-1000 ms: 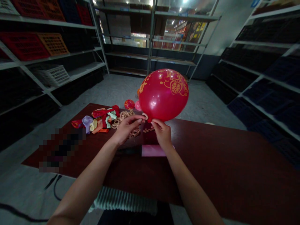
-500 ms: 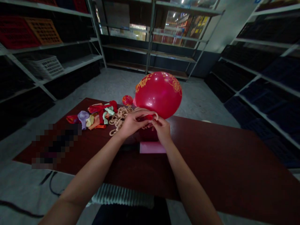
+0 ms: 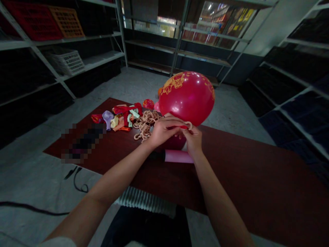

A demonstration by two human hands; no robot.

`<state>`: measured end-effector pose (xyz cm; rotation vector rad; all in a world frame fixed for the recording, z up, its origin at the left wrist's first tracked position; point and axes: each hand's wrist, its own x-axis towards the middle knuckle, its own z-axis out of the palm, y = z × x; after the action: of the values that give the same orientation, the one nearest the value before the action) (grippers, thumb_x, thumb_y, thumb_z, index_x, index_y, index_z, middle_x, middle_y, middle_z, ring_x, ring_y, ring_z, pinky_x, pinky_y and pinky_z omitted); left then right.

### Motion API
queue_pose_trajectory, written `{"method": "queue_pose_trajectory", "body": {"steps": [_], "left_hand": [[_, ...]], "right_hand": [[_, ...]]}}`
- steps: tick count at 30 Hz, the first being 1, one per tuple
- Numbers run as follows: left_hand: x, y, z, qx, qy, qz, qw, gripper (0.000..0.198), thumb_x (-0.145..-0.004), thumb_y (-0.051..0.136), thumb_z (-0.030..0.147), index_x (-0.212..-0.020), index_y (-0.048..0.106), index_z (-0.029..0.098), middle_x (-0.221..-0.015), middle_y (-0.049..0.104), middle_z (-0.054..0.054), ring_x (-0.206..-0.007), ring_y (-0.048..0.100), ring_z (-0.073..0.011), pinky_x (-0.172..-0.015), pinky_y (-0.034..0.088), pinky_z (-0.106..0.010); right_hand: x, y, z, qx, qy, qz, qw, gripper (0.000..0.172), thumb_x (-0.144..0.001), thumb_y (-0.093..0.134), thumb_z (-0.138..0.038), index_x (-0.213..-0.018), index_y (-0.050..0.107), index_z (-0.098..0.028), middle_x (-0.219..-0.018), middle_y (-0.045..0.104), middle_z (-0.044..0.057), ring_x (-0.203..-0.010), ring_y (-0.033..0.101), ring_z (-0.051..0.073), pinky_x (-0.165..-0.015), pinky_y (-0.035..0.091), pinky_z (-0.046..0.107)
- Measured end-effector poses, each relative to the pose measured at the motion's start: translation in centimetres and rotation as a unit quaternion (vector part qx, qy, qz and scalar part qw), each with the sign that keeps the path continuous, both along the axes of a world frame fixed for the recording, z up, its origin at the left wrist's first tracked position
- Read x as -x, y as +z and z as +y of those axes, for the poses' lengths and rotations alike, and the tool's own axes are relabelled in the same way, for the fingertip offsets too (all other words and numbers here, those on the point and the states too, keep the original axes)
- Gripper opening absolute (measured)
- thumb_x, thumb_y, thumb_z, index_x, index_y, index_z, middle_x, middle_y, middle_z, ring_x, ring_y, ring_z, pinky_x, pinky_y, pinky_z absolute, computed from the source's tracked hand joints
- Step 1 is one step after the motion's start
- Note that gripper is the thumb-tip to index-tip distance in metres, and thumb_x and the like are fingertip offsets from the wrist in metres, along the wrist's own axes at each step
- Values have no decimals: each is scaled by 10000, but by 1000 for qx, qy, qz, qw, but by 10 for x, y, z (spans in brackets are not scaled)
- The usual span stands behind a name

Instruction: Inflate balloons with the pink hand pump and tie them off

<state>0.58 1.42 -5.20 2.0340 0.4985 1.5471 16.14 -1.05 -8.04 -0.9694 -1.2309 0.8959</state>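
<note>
A blown-up red balloon (image 3: pixel 187 97) with gold print floats just above the dark red table (image 3: pixel 246 185). My left hand (image 3: pixel 163 130) is closed round the balloon's neck from the left. My right hand (image 3: pixel 193 140) pinches the same neck from below, and a small beige ring (image 3: pixel 189 125) sits between the fingertips of both hands. Under my right wrist lies a pink cylinder (image 3: pixel 177 156) with a dark end, flat on the table.
A heap of beige rings (image 3: pixel 145 123) and a pile of limp coloured balloons (image 3: pixel 118 117) lie at the table's far left. A small inflated red balloon (image 3: pixel 148 103) rests behind them. Metal shelving with crates (image 3: pixel 66 20) lines the left, back and right. A black cable (image 3: pixel 77 180) lies on the floor.
My left hand has moved from beside the balloon's neck to closing over it, joining my right hand. The balloon has tilted and the view has shifted slightly left and down.
</note>
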Motion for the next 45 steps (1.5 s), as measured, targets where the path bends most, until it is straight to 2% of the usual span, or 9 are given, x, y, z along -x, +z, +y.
{"method": "queue_pose_trajectory", "body": {"steps": [7,12,14,18,23,29,34,39,45], "left_hand": [[-4,-2,-7,36,46,-38,998,206,-965,676,374,-907,791,214,-913,768,-79,-887,685,-211,-857,530,-381],[3,-1,0,11,53,9,998,250,-989,632,396,-921,777,204,-911,756,-87,-904,671,-224,-864,512,-379],[7,-1,2,-10,54,31,998,250,-995,622,391,-939,778,204,-914,754,-89,-905,663,-227,-860,510,-377],[11,-4,4,-50,43,66,996,216,-998,621,340,-984,783,198,-957,757,-99,-945,656,-235,-884,509,-380],[11,-4,4,-25,22,78,996,135,-966,669,254,-996,796,221,-982,769,-88,-966,669,-237,-901,513,-387],[5,-4,5,92,-19,-26,995,120,-917,736,312,-933,818,226,-964,786,-86,-931,710,-229,-883,548,-399],[5,-1,7,190,-22,-93,977,85,-830,807,282,-879,823,215,-945,795,-74,-885,732,-212,-860,577,-367],[1,0,8,287,1,-147,946,87,-782,832,251,-849,827,195,-888,798,-57,-825,730,-190,-829,572,-333],[-15,-7,3,411,9,-248,877,171,-726,868,296,-827,811,171,-835,774,-42,-725,681,-145,-707,553,-274]], "right_hand": [[-1,1,-2,43,13,-36,998,416,-821,693,-638,-941,730,-242,-652,714,-3,-496,657,167,-451,491,275],[0,2,-6,29,54,-23,998,612,-836,637,-701,-1256,687,-259,-798,751,20,-505,637,141,-430,468,262],[0,2,-7,21,66,-8,998,652,-843,623,-712,-1303,666,-252,-734,724,5,-466,586,122,-381,392,239],[-1,3,-7,21,40,12,999,561,-840,661,-674,-1199,705,-244,-502,546,-80,-355,393,75,-349,209,217],[-4,8,-7,28,44,50,997,396,-816,690,-658,-902,676,-272,-482,445,-100,-379,323,71,-411,281,240],[-2,15,-8,27,36,53,998,393,-792,696,-659,-851,593,-284,-713,600,-19,-575,528,125,-501,404,258],[0,17,-10,31,35,22,999,410,-798,663,-674,-801,567,-276,-758,635,-1,-577,526,129,-528,443,278],[3,19,-12,4,66,-22,998,294,-861,656,-546,-819,668,-256,-782,710,7,-591,604,132,-529,475,274],[17,10,-16,-26,-62,-168,984,242,-874,653,-400,-1027,762,-247,-937,781,32,-756,721,173,-698,587,315]]}}
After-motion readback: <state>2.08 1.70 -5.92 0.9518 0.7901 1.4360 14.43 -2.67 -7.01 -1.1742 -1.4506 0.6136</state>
